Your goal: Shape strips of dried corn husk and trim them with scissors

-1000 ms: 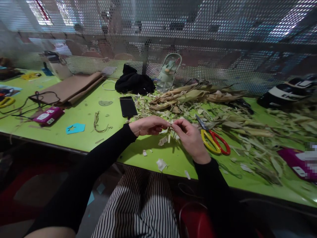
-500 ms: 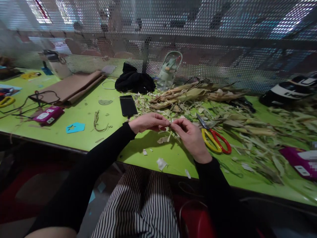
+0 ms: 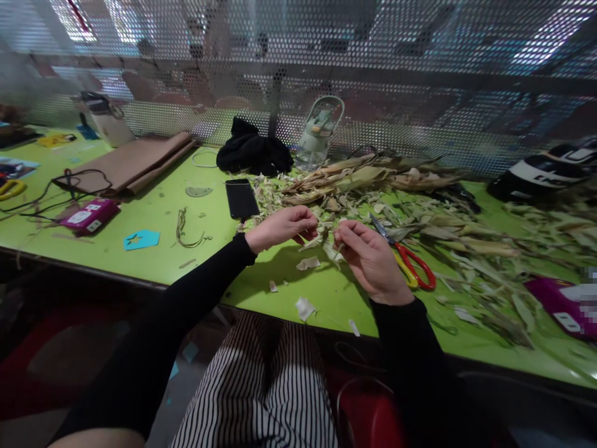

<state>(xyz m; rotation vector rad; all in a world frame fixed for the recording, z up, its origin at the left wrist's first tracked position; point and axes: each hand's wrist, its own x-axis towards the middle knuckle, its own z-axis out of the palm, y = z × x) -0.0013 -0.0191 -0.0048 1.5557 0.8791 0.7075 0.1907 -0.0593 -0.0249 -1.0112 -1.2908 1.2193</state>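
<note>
Both hands hover just above a green table, near its front edge. My left hand is curled, its fingers pinching one end of a thin pale husk strip. My right hand is a little to the right, fingers pinched on another piece of the husk strip. A small gap lies between the two hands. Pale husk scraps lie on the table under them. Red and yellow scissors rest just right of my right hand.
A heap of dried corn husks spreads across the table behind and to the right. A black phone, black cloth, pale green bottle, brown paper, pink boxes and a perforated metal screen are there too.
The hands were pinched together on the strip. Now they have drawn apart, and the strip has split between them. The right hand has shifted slightly right and down.
</note>
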